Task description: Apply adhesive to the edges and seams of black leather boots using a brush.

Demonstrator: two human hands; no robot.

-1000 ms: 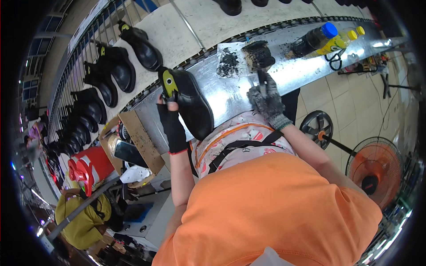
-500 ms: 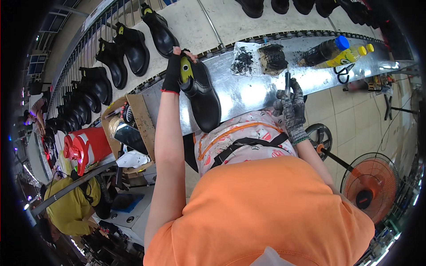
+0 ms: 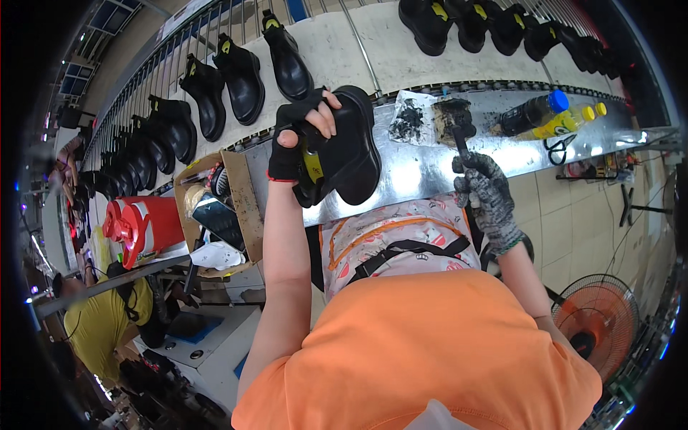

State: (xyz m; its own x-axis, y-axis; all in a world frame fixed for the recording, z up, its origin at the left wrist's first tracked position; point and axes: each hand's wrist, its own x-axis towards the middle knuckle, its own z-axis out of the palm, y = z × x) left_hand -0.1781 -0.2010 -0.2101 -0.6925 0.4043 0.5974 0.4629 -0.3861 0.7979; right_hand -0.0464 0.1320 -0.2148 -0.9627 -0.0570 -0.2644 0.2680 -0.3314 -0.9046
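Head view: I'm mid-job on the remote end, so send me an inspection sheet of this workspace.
Surface: shiny metal bench, black smears around the stained block.
Job's things: black boot tilted on its side, yellow-green inside; slim dark tool, far end over the block, contact unclear.
Clutter: stained white sheet, blue-capped bottle, yellow bottles, cardboard box of oddments.
Hands: left hand, black fingerless glove, gripping the boot; right hand, grey knit glove, gripping the tool.
Cables: thin dark cord at right, ends unclear.
Surroundings: boot row, red jug, orange fan, person in yellow.
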